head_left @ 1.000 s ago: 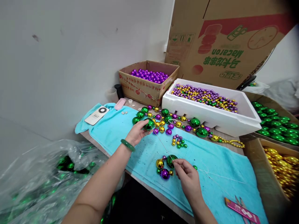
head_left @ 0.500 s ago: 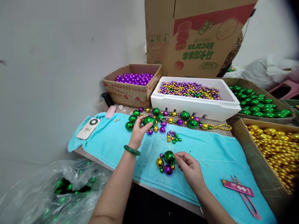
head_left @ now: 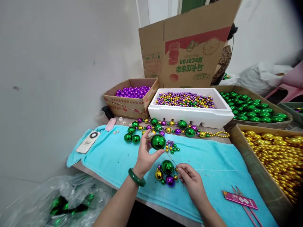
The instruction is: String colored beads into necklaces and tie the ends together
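Observation:
My left hand (head_left: 145, 156), with a green bangle on the wrist, holds a large shiny green ball (head_left: 158, 142) between thumb and fingers above the turquoise towel (head_left: 208, 157). My right hand (head_left: 190, 179) pinches a thin needle (head_left: 170, 159) with white thread; the needle points up toward the green ball. Just left of my right hand a small cluster of strung balls (head_left: 165, 172), green, gold and purple, lies on the towel. A long strung garland of green, purple and gold balls (head_left: 180, 127) lies along the towel's far edge.
A white foam box of small mixed beads (head_left: 189, 105), a cardboard box of purple balls (head_left: 131, 99), boxes of green balls (head_left: 253, 107) and gold balls (head_left: 274, 151). A phone (head_left: 88, 142) at the left, pink snips (head_left: 246, 205) at the right, a plastic bag (head_left: 59, 201) below.
My left hand has lifted the large green ball off the garland area and brought it toward me, closer to the needle. The head view has shifted left and upward.

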`<state>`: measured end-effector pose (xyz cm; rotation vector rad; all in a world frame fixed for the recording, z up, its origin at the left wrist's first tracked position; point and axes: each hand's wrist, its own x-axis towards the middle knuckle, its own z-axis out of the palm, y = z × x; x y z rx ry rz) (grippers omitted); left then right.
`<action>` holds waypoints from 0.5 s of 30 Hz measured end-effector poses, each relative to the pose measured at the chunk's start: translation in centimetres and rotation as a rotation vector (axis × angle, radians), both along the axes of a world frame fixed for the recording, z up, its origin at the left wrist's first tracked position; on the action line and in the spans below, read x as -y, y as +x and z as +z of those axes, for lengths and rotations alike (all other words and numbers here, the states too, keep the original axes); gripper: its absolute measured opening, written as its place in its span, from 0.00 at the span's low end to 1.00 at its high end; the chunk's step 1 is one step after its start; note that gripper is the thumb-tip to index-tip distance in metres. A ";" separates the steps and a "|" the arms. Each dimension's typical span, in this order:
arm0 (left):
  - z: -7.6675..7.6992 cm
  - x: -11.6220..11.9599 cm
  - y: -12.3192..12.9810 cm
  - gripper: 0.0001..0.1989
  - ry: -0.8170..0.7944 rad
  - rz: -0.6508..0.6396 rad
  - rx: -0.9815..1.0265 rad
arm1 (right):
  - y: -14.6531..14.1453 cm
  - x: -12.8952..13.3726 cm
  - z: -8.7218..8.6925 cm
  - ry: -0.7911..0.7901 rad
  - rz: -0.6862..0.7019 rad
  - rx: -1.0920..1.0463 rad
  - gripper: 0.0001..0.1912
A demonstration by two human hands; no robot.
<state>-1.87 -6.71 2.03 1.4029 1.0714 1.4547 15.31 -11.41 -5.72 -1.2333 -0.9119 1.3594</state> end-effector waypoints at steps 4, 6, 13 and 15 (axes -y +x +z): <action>-0.1 1.7 1.0 0.40 -0.069 -0.042 0.012 | 0.2 0.6 -0.8 -0.077 0.047 -0.130 0.21; -0.2 2.4 1.5 0.42 -0.072 -0.049 0.016 | 0.1 0.7 -1.1 -0.080 0.068 -0.163 0.20; -2.4 -1.1 -0.8 0.21 -0.146 -0.139 -0.019 | 0.0 1.4 -0.5 -0.041 0.102 -0.185 0.20; -3.8 -3.4 -2.0 0.13 -0.158 0.053 -0.199 | -0.1 1.9 -0.5 -0.051 0.139 -0.147 0.21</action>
